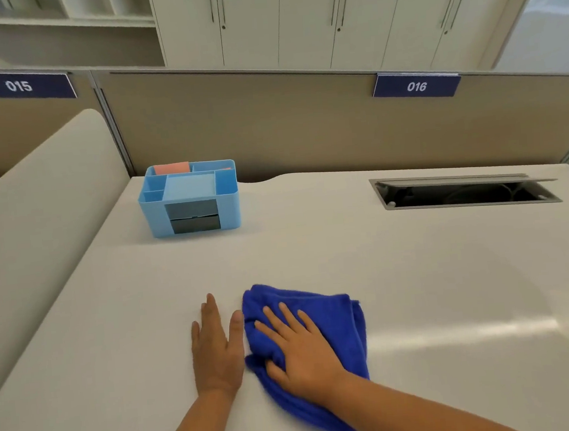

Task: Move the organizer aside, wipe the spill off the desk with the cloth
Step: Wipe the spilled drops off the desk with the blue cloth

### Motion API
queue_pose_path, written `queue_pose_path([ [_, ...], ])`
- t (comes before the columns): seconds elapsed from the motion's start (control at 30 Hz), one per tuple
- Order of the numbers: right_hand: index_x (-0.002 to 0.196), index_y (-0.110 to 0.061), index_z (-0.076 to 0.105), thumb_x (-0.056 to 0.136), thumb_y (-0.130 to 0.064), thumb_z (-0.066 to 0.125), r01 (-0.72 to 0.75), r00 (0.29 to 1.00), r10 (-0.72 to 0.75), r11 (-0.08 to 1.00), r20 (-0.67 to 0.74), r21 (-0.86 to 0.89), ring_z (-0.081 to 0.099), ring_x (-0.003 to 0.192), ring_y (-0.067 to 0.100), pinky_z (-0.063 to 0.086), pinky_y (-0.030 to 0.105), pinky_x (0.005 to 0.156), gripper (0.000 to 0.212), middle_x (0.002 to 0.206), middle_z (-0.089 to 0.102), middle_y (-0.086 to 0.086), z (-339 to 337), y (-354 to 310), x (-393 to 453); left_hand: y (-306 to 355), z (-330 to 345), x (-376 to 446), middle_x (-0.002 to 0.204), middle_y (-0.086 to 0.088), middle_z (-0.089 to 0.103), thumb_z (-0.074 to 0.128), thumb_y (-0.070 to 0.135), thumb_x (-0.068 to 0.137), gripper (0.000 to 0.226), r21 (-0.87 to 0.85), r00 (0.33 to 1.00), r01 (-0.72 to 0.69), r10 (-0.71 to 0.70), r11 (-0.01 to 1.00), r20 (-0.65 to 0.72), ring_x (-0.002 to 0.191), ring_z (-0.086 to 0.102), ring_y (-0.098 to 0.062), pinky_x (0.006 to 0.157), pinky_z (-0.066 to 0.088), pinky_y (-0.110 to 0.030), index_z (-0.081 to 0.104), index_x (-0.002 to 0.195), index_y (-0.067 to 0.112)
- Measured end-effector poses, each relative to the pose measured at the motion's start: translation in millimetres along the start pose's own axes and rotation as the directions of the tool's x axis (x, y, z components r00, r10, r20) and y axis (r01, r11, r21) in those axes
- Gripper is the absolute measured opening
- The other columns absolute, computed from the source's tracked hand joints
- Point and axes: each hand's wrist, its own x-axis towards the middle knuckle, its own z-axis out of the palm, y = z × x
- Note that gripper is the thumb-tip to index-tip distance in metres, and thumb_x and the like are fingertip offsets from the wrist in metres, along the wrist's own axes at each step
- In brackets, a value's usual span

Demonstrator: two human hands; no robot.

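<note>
A light blue desk organizer (189,199) with grey drawers and a pink pad stands at the far left of the white desk (419,272), close to the partition. A folded dark blue cloth (340,317) lies near the front of the desk. My right hand (301,348) presses flat on the cloth, fingers spread, thumb tucked into its left fold. My left hand (217,348) lies flat on the bare desk just left of the cloth, holding nothing. No spill is visible on the surface.
An open cable hatch (463,192) is sunk into the desk at the far right. A tan partition (302,121) with signs 015 and 016 runs along the back. A rounded beige divider (42,216) borders the left side. Cabinets stand behind.
</note>
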Motion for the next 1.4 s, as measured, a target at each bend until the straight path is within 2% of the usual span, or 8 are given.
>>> queue_pose_path([
  [0.3,0.150,-0.027,0.009,0.094,-0.047,0.028,-0.145,0.988,0.144,0.989,-0.055,-0.014,-0.006,0.146,0.022,-0.004,0.042,0.118,0.062,0.160,0.001,-0.002,-19.4,61.1,106.0,10.5,15.1,30.6,0.156,0.002,0.014,0.038,0.043,0.092,0.066,0.116,0.996,-0.093,0.092,0.989,0.010,0.144,0.006,-0.013,0.112,-0.004,-0.022,0.009,0.147,0.021],
  [0.43,0.149,-0.027,0.011,0.095,-0.047,0.028,-0.242,0.966,0.242,0.970,-0.096,0.013,-0.004,0.146,0.022,-0.002,0.043,0.118,0.061,0.160,0.003,-0.001,-29.6,95.7,133.1,8.8,19.9,38.0,0.157,0.002,0.012,0.022,0.063,0.085,0.079,0.250,0.989,-0.148,0.139,0.957,0.050,0.144,0.003,-0.008,0.111,-0.010,-0.020,0.006,0.147,0.017],
  [0.57,0.149,-0.026,0.012,0.096,-0.046,0.026,-0.319,0.939,0.321,0.947,-0.121,0.042,-0.002,0.147,0.024,0.001,0.045,0.118,0.059,0.160,0.004,0.000,-37.9,126.6,148.8,7.1,20.2,39.2,0.157,0.002,0.009,0.019,0.062,0.085,0.080,0.346,0.988,-0.156,0.139,0.925,0.074,0.144,0.002,-0.006,0.115,-0.009,-0.025,0.004,0.147,0.014],
  [0.7,0.149,-0.022,0.011,0.095,-0.047,0.026,-0.380,0.915,0.381,0.924,-0.133,0.040,0.000,0.146,0.025,0.002,0.046,0.118,0.061,0.159,0.005,0.001,-45.5,156.5,153.5,8.9,18.9,37.6,0.157,0.003,0.008,0.032,0.050,0.090,0.072,0.331,0.988,-0.151,0.135,0.931,0.071,0.142,-0.001,-0.001,0.114,-0.010,-0.022,0.003,0.147,0.017],
  [0.8,0.149,-0.020,0.010,0.095,-0.047,0.026,-0.414,0.898,0.417,0.909,-0.143,0.046,0.001,0.146,0.026,0.002,0.046,0.118,0.062,0.159,0.007,0.003,-50.1,178.0,150.3,11.2,18.9,36.7,0.157,0.004,0.009,0.025,0.057,0.083,0.078,0.326,0.988,-0.152,0.134,0.933,0.078,0.131,-0.005,0.010,0.111,-0.012,-0.018,0.005,0.147,0.018],
  [0.93,0.149,-0.020,0.012,0.095,-0.048,0.028,-0.471,0.867,0.472,0.881,-0.162,0.045,0.005,0.146,0.027,0.005,0.046,0.117,0.062,0.159,0.009,0.004,-57.4,211.3,136.8,9.6,17.9,37.3,0.156,0.007,0.009,0.019,0.064,0.081,0.082,0.334,0.988,-0.148,0.126,0.931,0.085,0.131,-0.006,0.012,0.113,-0.011,-0.018,0.005,0.147,0.019],
  [1.27,0.148,-0.014,0.015,0.097,-0.044,0.030,-0.703,0.674,0.706,0.703,-0.217,0.104,0.009,0.145,0.030,0.009,0.049,0.117,0.061,0.158,0.013,0.009,-74.1,312.4,46.5,11.9,18.7,37.5,0.156,0.007,0.012,0.022,0.062,0.076,0.085,0.338,0.991,-0.131,0.112,0.932,0.075,0.129,-0.004,0.013,0.112,-0.009,-0.018,0.009,0.147,0.018],
  [1.4,0.148,-0.013,0.015,0.098,-0.042,0.030,-0.784,0.577,0.788,0.608,-0.215,0.124,0.008,0.145,0.031,0.009,0.049,0.117,0.060,0.158,0.013,0.010,-75.5,334.5,-0.8,10.4,19.5,39.1,0.156,0.004,0.013,0.024,0.064,0.084,0.080,0.361,0.991,-0.127,0.108,0.924,0.073,0.138,0.001,0.005,0.112,-0.008,-0.019,0.009,0.147,0.018],
])
